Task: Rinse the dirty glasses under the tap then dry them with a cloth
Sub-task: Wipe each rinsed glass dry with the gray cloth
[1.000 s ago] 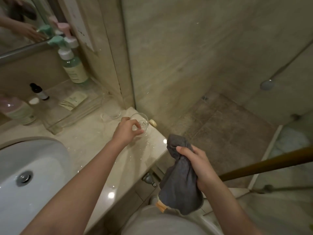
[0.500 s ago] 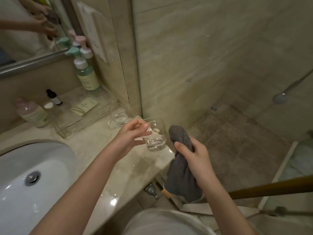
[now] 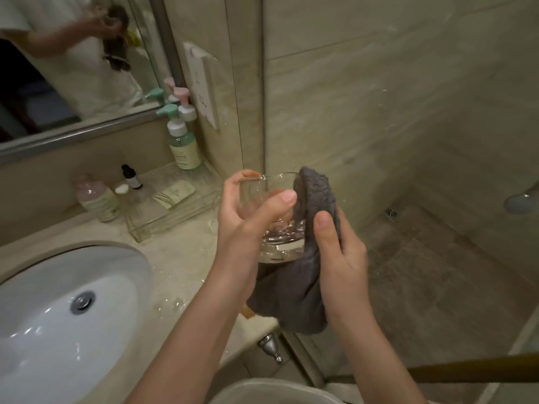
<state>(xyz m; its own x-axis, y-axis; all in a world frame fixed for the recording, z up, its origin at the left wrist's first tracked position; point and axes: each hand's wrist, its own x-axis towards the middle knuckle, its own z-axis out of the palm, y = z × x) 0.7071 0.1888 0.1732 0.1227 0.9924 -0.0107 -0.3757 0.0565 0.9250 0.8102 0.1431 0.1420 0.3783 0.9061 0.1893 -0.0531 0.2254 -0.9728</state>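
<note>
The clear drinking glass (image 3: 269,217) is held in the air in front of the person, above the right edge of the marble table (image 3: 180,266), and it is tilted a little with its thick base toward the camera. The left hand (image 3: 248,220) grasps it: the thumb lies across the near side of the glass and the other fingers (image 3: 233,185) curl around the far side up to the rim. The right hand (image 3: 335,249) holds a dark grey cloth (image 3: 309,258), with its fingers clenched around the fabric and the thumb pressing on it. The cloth touches the right side of the glass, its upper end stands over the rim, and the rest hangs down under the base and below both hands. To the left, a white oval sink (image 3: 58,316) with a metal drain plug (image 3: 82,301) is set in the table. Behind it, near the wall, stands a clear plastic tray (image 3: 175,205) with a small packet (image 3: 175,192) inside. At the back of the tray are a green pump bottle (image 3: 182,141) and a pink pump bottle (image 3: 185,107). Left of the tray stand a small dark dropper bottle (image 3: 131,177) and a bottle with a pink cap (image 3: 96,196). A mirror (image 3: 73,59) above shows the reflection of the person with the cloth. On the right, behind a glass wall, is the shower floor (image 3: 423,272).
</note>
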